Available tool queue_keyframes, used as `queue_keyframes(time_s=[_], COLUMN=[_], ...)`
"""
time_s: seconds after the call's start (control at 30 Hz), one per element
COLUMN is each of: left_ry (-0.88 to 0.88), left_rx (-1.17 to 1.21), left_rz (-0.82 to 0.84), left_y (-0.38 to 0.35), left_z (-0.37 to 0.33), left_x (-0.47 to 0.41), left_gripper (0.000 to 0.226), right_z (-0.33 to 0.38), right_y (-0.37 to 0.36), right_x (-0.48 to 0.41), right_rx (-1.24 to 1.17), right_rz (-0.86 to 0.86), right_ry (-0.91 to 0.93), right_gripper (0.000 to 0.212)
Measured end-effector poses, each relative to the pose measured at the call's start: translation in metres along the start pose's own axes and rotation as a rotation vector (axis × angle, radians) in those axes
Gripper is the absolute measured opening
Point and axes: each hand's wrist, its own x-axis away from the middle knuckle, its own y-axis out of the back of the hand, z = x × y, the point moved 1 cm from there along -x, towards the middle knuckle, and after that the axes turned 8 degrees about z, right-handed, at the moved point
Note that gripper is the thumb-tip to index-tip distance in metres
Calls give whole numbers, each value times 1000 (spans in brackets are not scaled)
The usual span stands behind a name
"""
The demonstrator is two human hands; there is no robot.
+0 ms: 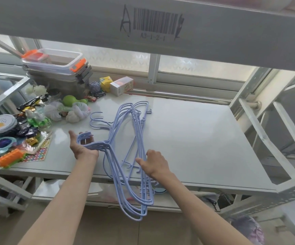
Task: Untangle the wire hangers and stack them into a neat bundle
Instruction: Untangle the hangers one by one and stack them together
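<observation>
Several light-blue wire hangers (125,138) lie in a loose stack on the white table (196,138), their lower ends hanging past the front edge. My left hand (80,147) is palm-up with fingers spread; the hooks of several hangers (85,138) rest across it, apart from two other hooks (97,120) that lie on the table behind. My right hand (153,164) rests on the bottom bars of the stack (143,156) near the table's front edge, fingers curled over the wires.
Clutter fills the table's left side: stacked clear bins with orange latches (55,68), green toys (72,100), mesh sponges (76,112), an orange toy (10,158), sticker sheets (37,152). A small box (121,85) stands at the back. A shelf beam (143,23) overhangs; rack posts (266,121) stand right.
</observation>
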Motion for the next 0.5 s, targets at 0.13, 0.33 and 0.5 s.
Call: queue_keyframes(time_s=[0.13,0.33,0.5], left_ry=[-17,-55,-25], left_rx=[-11,-146,-142], left_rz=[-56,-124,-68], left_y=[4,12,11], left_z=[3,6,10], left_x=[1,-1,0], left_gripper=[45,37,23], right_z=[9,14,14], right_y=[-5,-4,-9], right_x=[-2,-3,-3], right_rx=[24,45,72], right_rz=[66,52,33], right_ry=[-3,18,53], right_gripper=[19,17,19])
